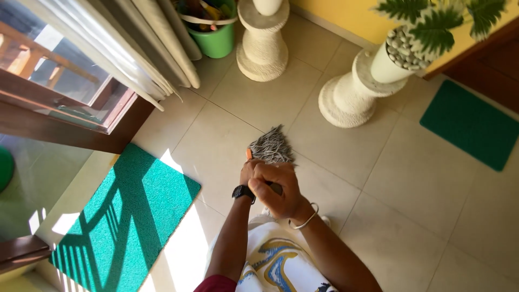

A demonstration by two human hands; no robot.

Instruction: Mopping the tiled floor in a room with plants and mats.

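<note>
Mop head (272,146) rests on the tiled floor (411,178) directly ahead of both hands, its grey strands fanned away from them. Handle axis runs from the strands straight back under the hands, almost end-on to the camera. Right hand (278,189) is closed around the handle, nearest the body; left hand (250,172) grips just beyond it, closer to the strands.
</note>
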